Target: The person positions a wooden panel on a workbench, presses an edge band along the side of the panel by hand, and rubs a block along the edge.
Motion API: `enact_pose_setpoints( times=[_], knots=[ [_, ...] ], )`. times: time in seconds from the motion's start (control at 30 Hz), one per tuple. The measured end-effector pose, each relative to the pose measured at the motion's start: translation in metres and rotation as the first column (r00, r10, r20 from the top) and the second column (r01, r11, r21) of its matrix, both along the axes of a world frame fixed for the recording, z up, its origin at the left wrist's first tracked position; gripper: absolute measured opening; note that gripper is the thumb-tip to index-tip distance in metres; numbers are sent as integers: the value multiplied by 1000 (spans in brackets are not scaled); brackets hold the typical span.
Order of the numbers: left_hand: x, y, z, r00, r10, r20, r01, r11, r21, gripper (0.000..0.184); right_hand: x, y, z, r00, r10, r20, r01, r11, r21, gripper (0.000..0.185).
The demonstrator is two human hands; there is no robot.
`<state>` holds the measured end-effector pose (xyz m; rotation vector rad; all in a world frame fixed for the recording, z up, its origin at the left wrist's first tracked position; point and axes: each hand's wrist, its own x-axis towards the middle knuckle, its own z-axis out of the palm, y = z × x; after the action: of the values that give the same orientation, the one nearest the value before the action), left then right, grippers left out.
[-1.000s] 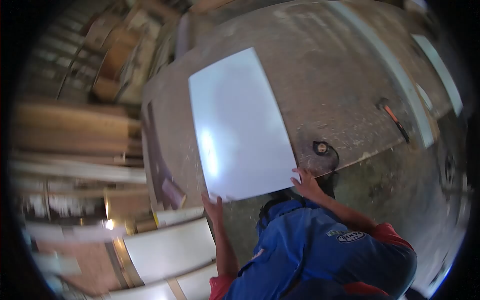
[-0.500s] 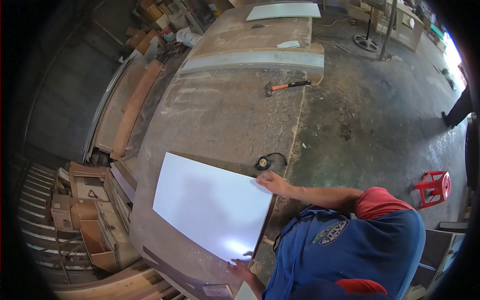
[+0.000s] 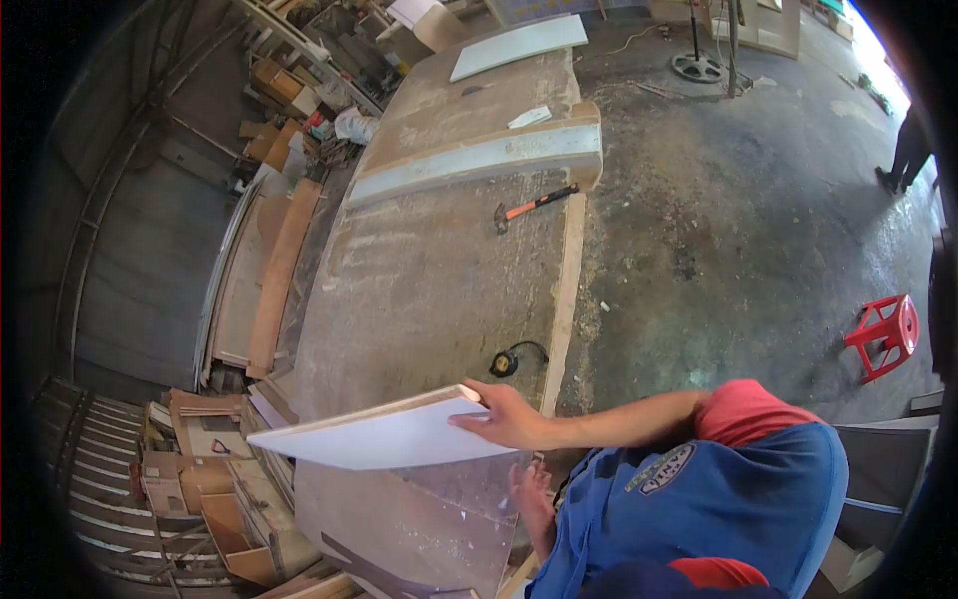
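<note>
The white panel is tilted up on edge over the worktable, its pale brown edge facing up. My right hand is closed around its near corner, thumb on the white face and fingers over the edge. Just below, my left hand has its fingers apart and holds nothing. Beyond the panel lie a black tape measure and a hammer with an orange and black handle.
A long pale strip crosses the table, with a small white piece and another white panel farther back. On the floor at right is a red stool; a person's legs show behind it. Wood scraps fill the left.
The white panel, flat on the table before, has been raised onto its edge by my right hand. My left hand has come off it. The view has swung toward the table's far end.
</note>
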<state>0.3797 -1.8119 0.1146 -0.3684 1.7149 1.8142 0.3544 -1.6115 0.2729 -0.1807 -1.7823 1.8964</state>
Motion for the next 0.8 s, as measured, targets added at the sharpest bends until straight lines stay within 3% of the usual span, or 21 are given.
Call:
enact_pose_setpoints(
  times=[0.03,0.1,0.13,0.2,0.23,0.27,0.3,0.37,0.43,0.5,0.7,0.8],
  knots=[
    [-4,5,-4,1000,-10,-4,10,1000,7,52,4,6,-13,992,21,127,-15,999,-45,42],
    [-18,-9,-16,976,16,-219,-59,980,-191,55,8,7,-35,994,-28,104,32,999,-39,39],
    [-21,-21,-21,974,-18,-225,-28,979,-200,55,10,7,-40,994,-72,84,75,997,-35,37],
    [-40,-54,-28,939,78,-335,-58,996,71,63,15,6,-34,988,-152,11,153,987,-54,38],
    [-56,-65,-33,940,40,-339,-18,998,66,63,17,9,-28,980,-193,-51,190,980,-53,39],
    [-74,-73,-41,943,160,-293,-152,987,49,66,17,13,-18,969,-214,-123,196,971,-140,40],
    [-89,-75,-47,927,282,-246,-287,958,16,69,19,25,-8,963,-243,-114,226,963,-146,40],
    [-110,-71,-56,915,324,-240,-335,942,-4,71,28,56,11,987,-161,-28,156,978,-136,39],
    [-138,-50,-62,883,408,-231,-420,908,-1,74,26,76,19,963,-257,-76,251,965,-73,37],
    [-162,-20,-72,886,420,-198,-428,904,3,74,15,94,16,965,-220,-142,231,970,72,34],
    [-203,77,-86,919,374,-124,-375,927,19,74,3,150,61,937,-208,-282,262,950,171,33],
    [-215,133,-86,936,336,-104,-334,942,39,75,9,175,62,919,-60,-391,182,941,284,33]
  ],
)
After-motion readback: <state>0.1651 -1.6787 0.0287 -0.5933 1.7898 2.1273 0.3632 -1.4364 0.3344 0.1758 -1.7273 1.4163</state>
